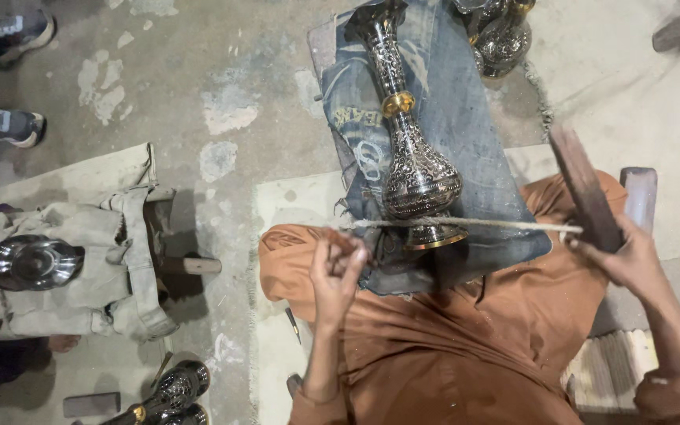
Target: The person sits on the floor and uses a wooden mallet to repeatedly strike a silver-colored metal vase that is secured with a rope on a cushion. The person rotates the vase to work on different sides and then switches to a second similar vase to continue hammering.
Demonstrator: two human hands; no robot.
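Left hand raised over the left knee, grip pinched shut on a small dark tool, its tip near the vase foot. Right hand clamped on a dark flat wooden block, held tilted.

Engraved metal vase lies on its side on a folded denim cloth across the lap, neck pointing away, gold band at the neck. A taut cord crosses just above its foot.

More vases at the floor's far edge. Another shiny vessel rests on a grey cloth at the left.
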